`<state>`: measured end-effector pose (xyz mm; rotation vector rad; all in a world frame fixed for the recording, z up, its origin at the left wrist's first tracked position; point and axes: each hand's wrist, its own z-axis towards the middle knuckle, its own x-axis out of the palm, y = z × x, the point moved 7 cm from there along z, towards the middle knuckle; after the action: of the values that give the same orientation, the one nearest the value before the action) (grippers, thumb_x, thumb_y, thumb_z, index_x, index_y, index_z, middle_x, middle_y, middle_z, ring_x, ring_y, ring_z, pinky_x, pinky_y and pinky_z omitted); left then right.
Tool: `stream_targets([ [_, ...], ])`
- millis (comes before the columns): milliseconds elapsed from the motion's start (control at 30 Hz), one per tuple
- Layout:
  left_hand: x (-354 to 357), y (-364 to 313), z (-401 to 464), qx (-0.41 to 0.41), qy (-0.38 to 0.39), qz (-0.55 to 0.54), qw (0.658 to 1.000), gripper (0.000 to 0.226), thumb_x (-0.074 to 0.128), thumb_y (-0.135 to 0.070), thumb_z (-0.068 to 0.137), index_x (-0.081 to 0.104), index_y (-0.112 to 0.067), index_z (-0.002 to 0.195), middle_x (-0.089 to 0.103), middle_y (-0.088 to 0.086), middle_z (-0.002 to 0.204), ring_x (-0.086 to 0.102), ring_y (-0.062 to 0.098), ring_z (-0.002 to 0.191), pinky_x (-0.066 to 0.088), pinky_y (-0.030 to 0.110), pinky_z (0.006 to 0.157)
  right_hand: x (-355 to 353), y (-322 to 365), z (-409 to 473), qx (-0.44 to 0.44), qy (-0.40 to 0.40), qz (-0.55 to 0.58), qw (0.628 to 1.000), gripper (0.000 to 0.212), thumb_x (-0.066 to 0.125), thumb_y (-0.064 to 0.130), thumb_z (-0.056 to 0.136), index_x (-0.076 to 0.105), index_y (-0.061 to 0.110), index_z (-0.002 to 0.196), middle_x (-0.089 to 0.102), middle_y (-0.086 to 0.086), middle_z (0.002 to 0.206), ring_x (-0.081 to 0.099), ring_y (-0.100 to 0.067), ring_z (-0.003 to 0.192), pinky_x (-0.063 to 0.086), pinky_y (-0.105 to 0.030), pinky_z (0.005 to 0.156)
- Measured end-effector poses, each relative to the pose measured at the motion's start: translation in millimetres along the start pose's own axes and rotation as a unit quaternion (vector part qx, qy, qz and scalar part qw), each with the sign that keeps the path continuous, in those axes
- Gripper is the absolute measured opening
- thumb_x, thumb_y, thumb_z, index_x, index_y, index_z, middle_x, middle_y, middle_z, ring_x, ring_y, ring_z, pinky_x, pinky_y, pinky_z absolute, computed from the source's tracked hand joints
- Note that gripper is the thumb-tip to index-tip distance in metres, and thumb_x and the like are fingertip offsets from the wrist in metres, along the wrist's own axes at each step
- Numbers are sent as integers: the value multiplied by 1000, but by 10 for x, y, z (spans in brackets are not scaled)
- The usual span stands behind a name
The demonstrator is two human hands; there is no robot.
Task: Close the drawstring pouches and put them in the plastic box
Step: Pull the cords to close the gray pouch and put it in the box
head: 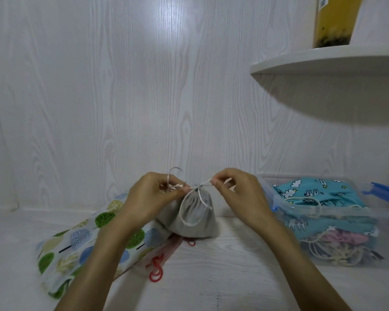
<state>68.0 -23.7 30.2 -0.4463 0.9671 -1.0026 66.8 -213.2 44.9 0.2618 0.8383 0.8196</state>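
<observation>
Two hands pinch the cord of one grey pouch [194, 215].
Your left hand [152, 198] and right hand [238, 195] have fingers clamped on its drawstring [201, 186]; it stands on the counter [211, 265]; a tree-print pouch [76, 245] lies left; the plastic box [337, 215] sits right.

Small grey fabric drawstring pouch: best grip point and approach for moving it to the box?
Pinch the cinched neck of the small grey fabric drawstring pouch from above. It stands upright, gathered narrow at the top and bulging below; both hands already hold its cords there.
</observation>
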Motion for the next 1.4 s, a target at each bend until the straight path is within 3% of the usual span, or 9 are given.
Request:
stream_targets([
  [167, -59, 92, 38, -3, 17, 16, 1000, 9, 71, -37, 80, 75, -32, 73, 72, -12, 73, 66, 7, 71, 51, 30, 67, 59, 33, -30, -70, 1, -120, 990, 12, 55, 31, 93, 65, 24, 90, 56, 16, 82, 48, -2, 73, 39, -22, 74],
  [267, 8, 153, 42, -10, 36, -16, 999, 8, 70, -28, 82, 76, -29, 76, 74, -8, 76, 67, 3, 74, 51, 23, 70, 105, -73, -5, 67, 57, 116, 989, 14, 59, 26, 91, 69, 26, 81, 61, 16, 75, 53, -2, 71, 42, -11, 70],
  [400, 82, 154, 6, -6, 58, -37, 998, 11, 67, -18, 86, 75, -23, 79, 73, -9, 74, 64, -3, 71, 47, 13, 66, 378, 22, -158, 233, 218, 412, 853, 34, 56, 28, 91, 68, 22, 60, 58, 9, 62, 47, -7, 64, 37, -22, 71],
  [600, 169, 101, -14, 6, 99, -22, 995, 7, 71, -23, 82, 76, -24, 77, 71, -13, 71, 58, 2, 67, 47, 20, 67, 112, -96, -54, 120, 40, -117, 985, 65, 40, 55, 92, 32, 19, 40, 41, 6, 38, 45, -9, 53, 38, -33, 82],
  [733, 151, 60, -36, -13, 146, -33, 989, 9, 73, -13, 81, 78, -20, 79, 73, -10, 71, 67, 4, 72, 50, 17, 69, 118, -176, -61, 124, 108, 50, 985, 50, 59, 44, 88, 37, 19, 50, 49, 10, 47, 46, -7, 53, 42, -25, 63],
  [833, 126, 28, -160, -31, 249, -16, 968, 9, 72, -8, 81, 78, -9, 88, 75, -10, 74, 67, 1, 74, 51, 15, 75, 111, -107, -139, 157, 259, 257, 918, 26, 65, 25, 85, 47, 12, 71, 70, -20, 99, 67, -17, 93, 55, -25, 83],
  [933, 92, -50, -205, -42, 285, -18, 957, 13, 72, -21, 81, 78, -15, 91, 76, -2, 81, 66, 5, 75, 50, 17, 68, 5, -45, -222, 147, 332, 321, 874, 22, 68, 9, 76, 46, 9, 80, 69, -23, 106, 68, -21, 98, 56, -25, 82],
  [1200, 314, 530, -134, -106, 255, 161, 948, 12, 73, -22, 81, 77, -11, 81, 69, -9, 67, 57, 5, 60, 48, 28, 65, 640, -466, -325, 164, 320, 153, 921, 30, 77, 1, 72, 59, 16, 90, 70, -6, 94, 66, -15, 82, 56, -39, 85],
  [1400, 439, 532, -284, -139, 388, 230, 882, 36, 68, -42, 83, 64, -36, 118, 56, -13, 130, 51, 8, 118, 39, 25, 103, 924, -618, -491, 108, 414, -16, 904, 65, 77, 42, 66, 53, 32, 126, 56, 8, 128, 53, -13, 117, 42, -33, 104],
])
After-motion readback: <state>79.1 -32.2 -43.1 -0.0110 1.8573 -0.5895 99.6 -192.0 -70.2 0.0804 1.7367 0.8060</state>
